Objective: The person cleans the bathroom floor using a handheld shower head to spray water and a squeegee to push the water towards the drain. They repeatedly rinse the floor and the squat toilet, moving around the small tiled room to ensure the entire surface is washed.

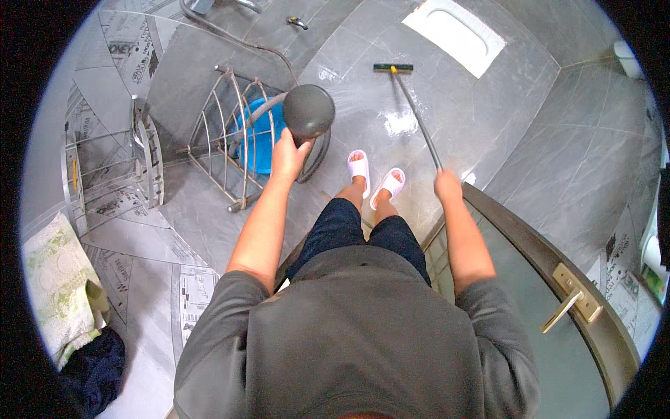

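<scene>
My left hand (287, 158) is closed around the handle of a round dark shower head (308, 112), held up in front of me to the left. A faint spray leaves it toward the right, over the grey tiled floor (363, 42). In my right hand (447, 186) I grip the upper end of a long-handled floor brush (420, 119). Its narrow dark head, with a yellow joint, rests on the floor ahead. White foam (401, 123) lies on the tiles beside the brush handle. My fingertips are partly hidden on both hands.
A metal rack (244, 157) stands left, with a blue basin (259, 140) and the shower hose (283, 56) by it. Ahead right is a white squat toilet (455, 33). An open door (537, 279) with a lever handle is at my right. A towel (63, 293) hangs far left.
</scene>
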A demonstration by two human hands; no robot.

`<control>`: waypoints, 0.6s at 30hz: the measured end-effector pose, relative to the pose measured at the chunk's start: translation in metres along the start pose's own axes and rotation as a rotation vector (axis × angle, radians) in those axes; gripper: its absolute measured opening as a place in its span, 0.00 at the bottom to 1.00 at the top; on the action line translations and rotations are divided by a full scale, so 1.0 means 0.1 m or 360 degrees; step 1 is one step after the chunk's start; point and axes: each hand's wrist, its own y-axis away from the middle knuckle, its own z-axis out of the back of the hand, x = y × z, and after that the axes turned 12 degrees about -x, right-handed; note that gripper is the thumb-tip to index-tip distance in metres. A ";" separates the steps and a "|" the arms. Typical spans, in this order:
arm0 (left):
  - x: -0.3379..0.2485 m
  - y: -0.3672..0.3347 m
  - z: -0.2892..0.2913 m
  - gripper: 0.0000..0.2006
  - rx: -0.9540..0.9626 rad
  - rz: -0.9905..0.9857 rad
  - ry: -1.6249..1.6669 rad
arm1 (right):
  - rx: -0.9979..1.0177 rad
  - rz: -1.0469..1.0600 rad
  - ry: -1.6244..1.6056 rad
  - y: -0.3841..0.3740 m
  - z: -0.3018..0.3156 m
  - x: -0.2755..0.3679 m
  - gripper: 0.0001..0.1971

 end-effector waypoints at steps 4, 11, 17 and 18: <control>0.18 -0.08 0.02 0.21 -0.0227 0.0097 0.0133 | 0.0213 -0.0237 0.0188 1.21 0.01 -0.84 0.19; 0.23 -0.04 -0.04 0.20 -0.0289 0.0156 0.0413 | 0.0438 -0.0337 0.0371 1.53 -0.41 -1.07 0.19; 0.09 -0.10 0.02 0.21 -0.0255 0.0199 0.0105 | 0.0387 -0.0224 -0.0073 -0.36 -0.29 0.71 0.24; 0.10 -0.12 0.01 0.20 -0.0264 0.0205 0.0105 | 0.0374 -0.0296 -0.0129 -0.46 -0.24 0.86 0.24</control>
